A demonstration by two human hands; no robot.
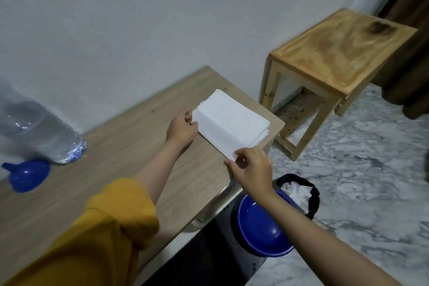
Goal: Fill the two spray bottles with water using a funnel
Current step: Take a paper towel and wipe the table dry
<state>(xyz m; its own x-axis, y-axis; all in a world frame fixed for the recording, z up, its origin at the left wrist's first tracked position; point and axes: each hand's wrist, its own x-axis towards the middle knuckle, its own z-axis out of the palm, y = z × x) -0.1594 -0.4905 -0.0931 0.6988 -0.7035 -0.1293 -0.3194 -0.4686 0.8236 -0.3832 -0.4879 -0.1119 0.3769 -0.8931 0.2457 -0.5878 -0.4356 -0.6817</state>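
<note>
Your left hand (182, 128) and right hand (251, 167) each pinch an edge of the tissue stack (229, 121) on the table (130, 137). The funnel (29, 175) lies unused far left beside the water bottle (39, 132); no spray bottles show, so filling likely remains undone.

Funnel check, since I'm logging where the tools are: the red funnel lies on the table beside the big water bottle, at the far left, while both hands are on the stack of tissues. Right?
Not quite: the funnel is blue, not red, as the head view shows. The rest holds: it lies on the table beside the bottle, and both hands, left and right, are on the tissues.
</note>
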